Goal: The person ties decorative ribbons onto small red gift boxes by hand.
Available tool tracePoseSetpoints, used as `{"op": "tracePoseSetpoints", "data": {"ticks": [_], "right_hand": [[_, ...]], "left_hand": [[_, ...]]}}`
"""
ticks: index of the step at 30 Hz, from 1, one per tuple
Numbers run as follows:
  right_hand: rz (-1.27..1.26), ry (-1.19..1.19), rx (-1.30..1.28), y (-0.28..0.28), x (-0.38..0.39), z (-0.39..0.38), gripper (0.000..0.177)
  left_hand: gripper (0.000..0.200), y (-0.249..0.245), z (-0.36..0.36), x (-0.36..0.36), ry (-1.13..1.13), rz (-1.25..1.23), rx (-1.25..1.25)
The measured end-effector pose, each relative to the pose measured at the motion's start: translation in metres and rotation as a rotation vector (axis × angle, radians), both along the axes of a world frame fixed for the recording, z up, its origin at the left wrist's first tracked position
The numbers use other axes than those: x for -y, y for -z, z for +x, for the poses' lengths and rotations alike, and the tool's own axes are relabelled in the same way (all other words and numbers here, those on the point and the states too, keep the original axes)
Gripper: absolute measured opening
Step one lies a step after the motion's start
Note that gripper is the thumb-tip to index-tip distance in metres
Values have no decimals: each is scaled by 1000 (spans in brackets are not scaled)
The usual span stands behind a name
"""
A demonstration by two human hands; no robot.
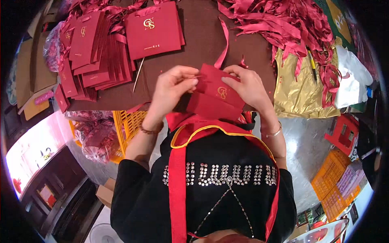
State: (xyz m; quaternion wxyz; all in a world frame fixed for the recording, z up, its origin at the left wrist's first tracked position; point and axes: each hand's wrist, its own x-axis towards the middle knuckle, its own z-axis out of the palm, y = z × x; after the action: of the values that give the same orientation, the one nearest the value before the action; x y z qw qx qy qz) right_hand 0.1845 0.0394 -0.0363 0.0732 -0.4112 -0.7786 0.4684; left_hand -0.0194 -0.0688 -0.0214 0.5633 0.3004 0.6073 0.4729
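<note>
**Both hands on a small red paper bag at the table edge**

Left hand (pixel 172 87) pinches the top left corner of the small red paper bag (pixel 216 95), fingers curled in and thumb pressed against them near the bag's rim. Right hand (pixel 247 87) grips the bag's right side, fingers bent over the front and thumb tip close to the gold logo. Both are closed on the bag, not flat. The bag is off the surface, tilted, just over the near edge of the brown table (pixel 202 48), in front of the person's chest. A red ribbon (pixel 224 40) runs up from the bag's top across the table; it probably passes through a hole in the rim, but the fingers hide that spot.

Other things: a stack of finished bags (pixel 95 52) lies fanned out at far left, one larger bag (pixel 153 30) flat on top of it. A thin stick (pixel 139 74) lies just below that bag. A loose ribbon pile (pixel 283 24) covers the far right of the table, spilling over a gold wrapper (pixel 298 91). A yellow crate (pixel 129 123) sits under the table on the left. There's a bracelet on each wrist.
</note>
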Motion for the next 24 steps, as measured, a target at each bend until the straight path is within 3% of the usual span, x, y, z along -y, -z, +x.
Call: {"op": "tracePoseSetpoints", "data": {"ticks": [1, 5, 6, 8, 17, 24], "right_hand": [[-69, 11, -20, 1, -2, 1, 27], [-219, 39, -138, 6, -5, 4, 26], [-220, 38, -139, 5, -6, 4, 26], [-289, 49, -96, 1, -7, 4, 25], [-395, -8, -189, 10, -5, 11, 22], [-560, -7, -295, 18, -5, 15, 23]], "left_hand": [[18, 10, 7, -1, 10, 20, 8], [13, 10, 19, -8, 50, 58, -504], [13, 11, 20, -9, 49, 57, -505], [13, 13, 21, -12, 115, 289, -729], [8, 13, 36, -20, 149, 454, -873], [8, 9, 38, -23, 182, 446, -905]]}}
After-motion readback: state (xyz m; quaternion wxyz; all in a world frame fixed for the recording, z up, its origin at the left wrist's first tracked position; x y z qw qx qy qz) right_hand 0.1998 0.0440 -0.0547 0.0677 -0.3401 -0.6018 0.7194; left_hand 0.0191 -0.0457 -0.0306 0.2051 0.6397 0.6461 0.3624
